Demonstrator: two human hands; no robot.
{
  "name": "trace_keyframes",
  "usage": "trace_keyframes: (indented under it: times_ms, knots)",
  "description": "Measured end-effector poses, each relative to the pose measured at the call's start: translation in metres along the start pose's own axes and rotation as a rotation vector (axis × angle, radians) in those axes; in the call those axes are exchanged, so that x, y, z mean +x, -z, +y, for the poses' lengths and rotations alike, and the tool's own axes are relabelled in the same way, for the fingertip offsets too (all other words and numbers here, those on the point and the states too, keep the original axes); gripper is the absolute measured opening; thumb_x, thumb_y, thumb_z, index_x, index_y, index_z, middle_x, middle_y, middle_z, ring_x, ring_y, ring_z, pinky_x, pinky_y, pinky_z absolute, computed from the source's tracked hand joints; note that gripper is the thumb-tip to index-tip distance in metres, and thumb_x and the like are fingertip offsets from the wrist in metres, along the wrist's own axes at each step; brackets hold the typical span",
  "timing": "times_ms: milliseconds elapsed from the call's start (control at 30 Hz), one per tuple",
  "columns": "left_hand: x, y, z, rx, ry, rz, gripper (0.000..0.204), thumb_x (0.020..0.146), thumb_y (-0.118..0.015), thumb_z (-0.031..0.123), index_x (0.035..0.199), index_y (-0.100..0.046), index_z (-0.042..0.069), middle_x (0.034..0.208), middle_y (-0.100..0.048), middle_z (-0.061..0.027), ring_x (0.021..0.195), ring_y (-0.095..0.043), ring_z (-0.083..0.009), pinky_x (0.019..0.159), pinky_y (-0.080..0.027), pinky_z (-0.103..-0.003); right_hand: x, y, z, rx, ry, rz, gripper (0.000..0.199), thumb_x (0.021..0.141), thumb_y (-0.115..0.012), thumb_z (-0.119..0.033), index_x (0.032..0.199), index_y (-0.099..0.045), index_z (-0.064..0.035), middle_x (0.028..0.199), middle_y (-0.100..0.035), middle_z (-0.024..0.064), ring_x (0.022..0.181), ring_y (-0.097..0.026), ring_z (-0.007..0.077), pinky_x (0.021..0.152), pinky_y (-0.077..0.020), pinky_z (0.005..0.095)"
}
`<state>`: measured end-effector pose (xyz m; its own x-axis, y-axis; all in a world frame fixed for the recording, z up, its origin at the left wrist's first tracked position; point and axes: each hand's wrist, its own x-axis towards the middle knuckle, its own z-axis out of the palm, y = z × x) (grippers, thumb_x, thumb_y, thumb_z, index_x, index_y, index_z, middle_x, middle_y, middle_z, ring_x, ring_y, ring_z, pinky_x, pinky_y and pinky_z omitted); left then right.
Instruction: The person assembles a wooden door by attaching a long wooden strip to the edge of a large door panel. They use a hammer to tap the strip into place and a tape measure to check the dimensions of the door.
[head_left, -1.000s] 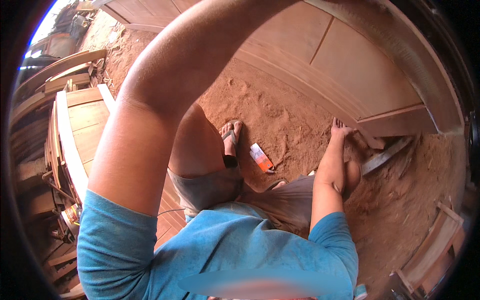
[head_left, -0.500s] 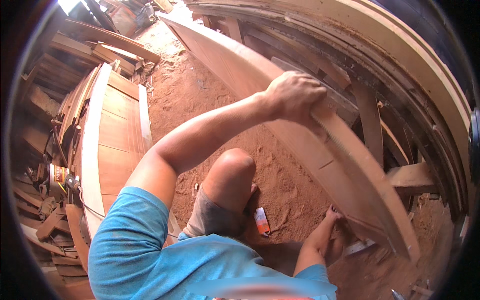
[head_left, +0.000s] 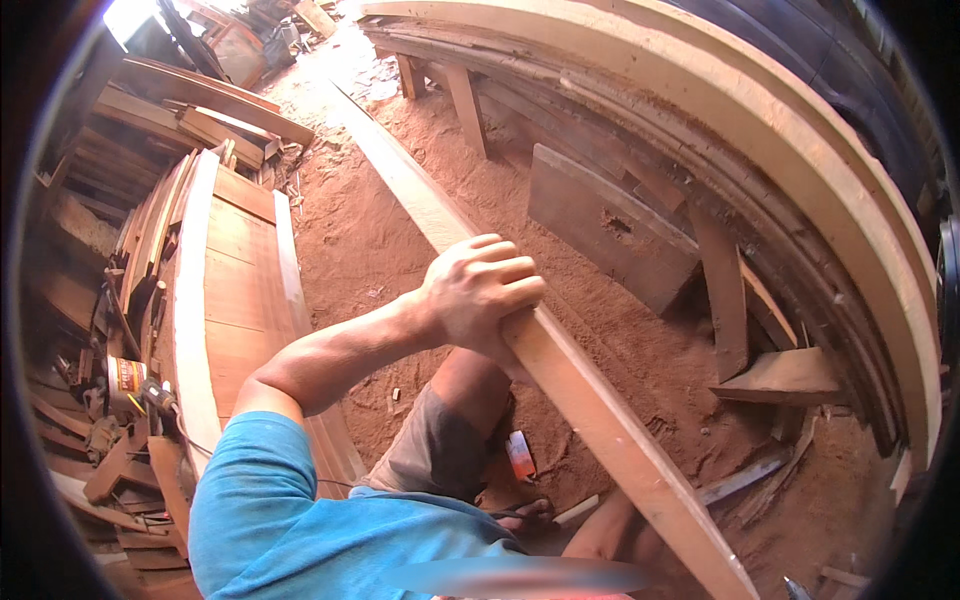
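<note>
My left hand point(head_left: 480, 290) is closed over the upper edge of a long wooden panel point(head_left: 610, 430). Its fingers wrap across the thick edge from above. The panel stands on its side, seen nearly edge-on, running from the far middle to the near right beside my bent leg point(head_left: 450, 410). What looks like part of my right arm point(head_left: 598, 540) disappears behind the panel's near end. The panel hides my right hand, so its grip does not show. On the sandy ground by my foot lies a small white and orange packet point(head_left: 520, 456).
Left of me lies another panelled wooden piece point(head_left: 240, 290) with pale side rails. Beyond it are stacked boards, a small tub point(head_left: 126, 376) and a corded tool point(head_left: 158, 393). Long planks point(head_left: 800, 170) rest along the right side, above a leaning board point(head_left: 610, 225) and a wood block point(head_left: 785, 377).
The panel has swung upright and leftward toward me, from showing its broad face to showing its edge. My left hand moved left and nearer with it. My right hand has gone out of sight.
</note>
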<state>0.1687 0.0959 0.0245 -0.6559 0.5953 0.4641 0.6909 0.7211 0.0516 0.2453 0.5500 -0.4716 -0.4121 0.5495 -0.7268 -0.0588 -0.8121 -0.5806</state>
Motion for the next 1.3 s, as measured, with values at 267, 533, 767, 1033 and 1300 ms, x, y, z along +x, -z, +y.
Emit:
trace_keyframes:
  times_ms: [267, 533, 767, 1033, 1300]
  knots:
    - [0.097, 0.176, 0.004, -0.184, 0.023, 0.043, 0.054, 0.042, -0.084, 0.046, 0.075, -0.056, 0.013, 0.072, -0.052, -0.0028, 0.066, -0.055, -0.0241, 0.061, -0.045, -0.037, -0.225, -0.018, -0.189, -0.143, 0.058, 0.085, 0.076, 0.092, -0.047, -0.062, 0.147, -0.037, -0.0089, 0.146, -0.041, 0.0137, 0.132, -0.041, 0.0302, 0.107, -0.0364, 0.0501]
    - [0.198, 0.430, -0.003, -0.296, 0.084, 0.129, 0.075, 0.049, -0.082, 0.072, 0.065, -0.048, 0.008, 0.068, -0.053, -0.0074, 0.068, -0.058, -0.0297, 0.063, -0.048, -0.039, -0.515, -0.115, -0.418, -0.145, 0.218, 0.133, 0.080, 0.091, -0.047, -0.064, 0.148, -0.035, -0.0085, 0.147, -0.038, 0.0154, 0.132, -0.040, 0.0304, 0.108, -0.0355, 0.0491]
    - [0.221, 0.597, -0.128, -0.377, 0.223, 0.222, 0.075, 0.057, -0.079, 0.073, 0.061, -0.047, 0.006, 0.057, -0.051, -0.0116, 0.056, -0.057, -0.0321, 0.055, -0.044, -0.043, -0.723, -0.247, -0.491, -0.067, 0.373, 0.067, 0.084, 0.091, -0.047, -0.066, 0.149, -0.032, -0.0081, 0.149, -0.036, 0.0169, 0.132, -0.040, 0.0305, 0.108, -0.0347, 0.0482]
    - [0.204, 0.735, -0.314, -0.319, 0.278, 0.419, 0.071, 0.078, -0.066, 0.070, 0.078, -0.065, -0.001, 0.070, -0.066, -0.0135, 0.066, -0.065, -0.0244, 0.064, -0.051, -0.040, -0.921, -0.432, -0.469, 0.007, 0.762, -0.288, 0.090, 0.093, -0.044, -0.068, 0.150, -0.028, 0.0001, 0.148, -0.037, 0.0194, 0.134, -0.039, 0.0316, 0.112, -0.0324, 0.0463]
    - [0.194, 0.843, -0.496, -0.753, 0.368, 0.493, 0.070, 0.082, -0.072, 0.060, 0.108, -0.066, -0.005, 0.096, -0.071, -0.0137, 0.088, -0.069, -0.0196, 0.075, -0.055, -0.034, -1.027, -0.622, -0.249, 0.121, 1.127, -0.426, 0.091, 0.092, -0.043, -0.069, 0.151, -0.022, -0.0040, 0.151, -0.028, 0.0194, 0.140, -0.028, 0.0347, 0.116, -0.0267, 0.0506]
